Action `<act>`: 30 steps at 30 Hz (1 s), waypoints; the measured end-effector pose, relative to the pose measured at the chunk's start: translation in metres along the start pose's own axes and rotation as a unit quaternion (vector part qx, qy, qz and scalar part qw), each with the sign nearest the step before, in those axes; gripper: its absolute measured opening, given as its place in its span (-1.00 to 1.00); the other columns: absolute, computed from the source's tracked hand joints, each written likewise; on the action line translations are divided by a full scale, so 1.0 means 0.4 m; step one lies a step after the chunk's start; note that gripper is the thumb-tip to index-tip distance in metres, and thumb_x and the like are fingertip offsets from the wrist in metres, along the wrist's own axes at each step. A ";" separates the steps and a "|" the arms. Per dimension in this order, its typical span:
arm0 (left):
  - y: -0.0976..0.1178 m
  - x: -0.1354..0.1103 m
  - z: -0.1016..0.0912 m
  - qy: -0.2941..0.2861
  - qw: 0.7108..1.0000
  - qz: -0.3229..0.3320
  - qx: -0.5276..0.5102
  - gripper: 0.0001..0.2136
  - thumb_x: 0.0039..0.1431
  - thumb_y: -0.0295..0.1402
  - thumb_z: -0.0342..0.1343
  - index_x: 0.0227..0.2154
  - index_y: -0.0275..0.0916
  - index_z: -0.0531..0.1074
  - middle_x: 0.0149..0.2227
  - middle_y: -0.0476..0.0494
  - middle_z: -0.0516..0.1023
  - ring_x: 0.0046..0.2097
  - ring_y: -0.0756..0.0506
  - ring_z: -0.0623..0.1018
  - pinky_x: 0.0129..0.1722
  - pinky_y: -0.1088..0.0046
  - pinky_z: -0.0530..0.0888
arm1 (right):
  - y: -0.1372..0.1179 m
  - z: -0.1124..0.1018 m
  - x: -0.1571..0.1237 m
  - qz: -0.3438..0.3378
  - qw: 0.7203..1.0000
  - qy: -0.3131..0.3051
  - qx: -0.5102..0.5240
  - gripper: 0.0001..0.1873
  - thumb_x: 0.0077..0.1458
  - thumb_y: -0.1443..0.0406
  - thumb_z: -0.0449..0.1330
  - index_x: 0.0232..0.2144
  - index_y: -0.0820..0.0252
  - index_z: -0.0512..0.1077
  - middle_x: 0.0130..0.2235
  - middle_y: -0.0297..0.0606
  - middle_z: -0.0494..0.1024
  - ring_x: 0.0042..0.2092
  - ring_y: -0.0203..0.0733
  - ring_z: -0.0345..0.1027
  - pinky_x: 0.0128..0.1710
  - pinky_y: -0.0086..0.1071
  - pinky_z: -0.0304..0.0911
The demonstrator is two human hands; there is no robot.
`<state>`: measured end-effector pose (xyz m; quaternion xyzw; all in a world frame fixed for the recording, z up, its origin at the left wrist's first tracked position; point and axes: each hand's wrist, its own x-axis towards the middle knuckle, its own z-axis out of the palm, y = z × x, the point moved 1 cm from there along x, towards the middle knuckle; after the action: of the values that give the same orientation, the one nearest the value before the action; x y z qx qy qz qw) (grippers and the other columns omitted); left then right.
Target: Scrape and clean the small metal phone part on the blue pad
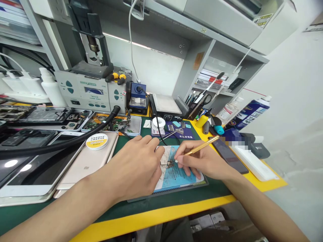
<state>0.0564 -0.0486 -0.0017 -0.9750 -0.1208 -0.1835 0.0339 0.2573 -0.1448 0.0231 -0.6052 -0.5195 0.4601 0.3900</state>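
My left hand (pixel 137 164) rests on the edge of a blue work mat (pixel 176 176), fingers curled and pinched on tweezers (pixel 171 133) whose tips point away to the upper right. A small circuit part (pixel 168 163) lies on the mat between both hands. My right hand (pixel 202 161) grips a thin gold-coloured tool (pixel 202 146) like a pen, its tip down close to the small part. The left fingertips touch the mat just left of that part.
Several phones, one gold (pixel 87 161), lie stacked at the left with a round yellow-labelled tin (pixel 97 141). A rework station (pixel 88 90) and a black hose (pixel 63 143) stand behind. A dark phone (pixel 228 155), spray can (pixel 248 112) and tool holder (pixel 196 106) sit right.
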 end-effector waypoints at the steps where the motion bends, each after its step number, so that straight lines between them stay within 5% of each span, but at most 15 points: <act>1: 0.000 0.000 0.000 0.000 1.000 0.000 0.000 -0.84 0.34 -0.39 -0.05 -0.36 -0.17 0.37 -0.32 -0.17 0.46 -0.26 -0.27 0.51 -0.26 0.06 0.45 | 0.000 0.000 0.000 0.000 1.000 -0.001 0.000 -0.86 0.08 0.29 0.40 -0.41 0.25 0.54 -0.51 -0.36 0.56 -0.64 -0.40 0.31 -0.76 -0.60 0.21; 30: 0.001 0.003 -0.011 -0.034 0.999 -0.007 -0.015 -0.83 0.34 -0.39 -0.05 -0.34 -0.20 0.41 -0.30 -0.21 0.47 -0.24 -0.29 0.53 -0.21 0.01 0.52 | 0.009 -0.008 0.001 0.001 1.000 -0.010 -0.003 -0.81 0.11 0.25 0.44 -0.38 0.24 0.55 -0.47 -0.33 0.58 -0.58 -0.35 0.40 -0.75 -0.60 0.24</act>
<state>0.0560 -0.0490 0.0026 -0.9802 -0.1260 -0.1521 0.0135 0.2614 -0.1448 0.0204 -0.6022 -0.5241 0.4650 0.3827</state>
